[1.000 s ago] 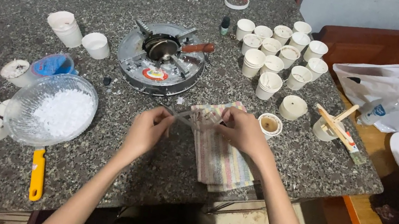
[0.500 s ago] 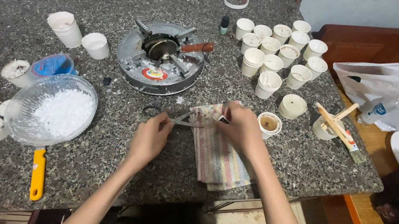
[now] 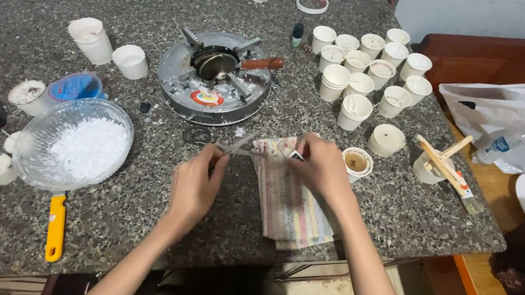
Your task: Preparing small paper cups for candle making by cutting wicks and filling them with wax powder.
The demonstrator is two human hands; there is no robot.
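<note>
Near the middle of the front edge of the speckled stone surface [image 3: 22, 57], the left hand [image 3: 195, 182] is closed around a pair of metal tongs [image 3: 238, 147], whose tips point toward the right hand. The right hand [image 3: 319, 168] is curled, fingers pinching something small that is too hidden to tell, and rests on the top end of a folded striped cloth [image 3: 288, 205]. Just beside it to the right stands a small white cup [image 3: 356, 162]. Behind the hands sits a round burner [image 3: 214, 86]; toward the left edge lies a glass bowl of white flakes [image 3: 74, 144].
</note>
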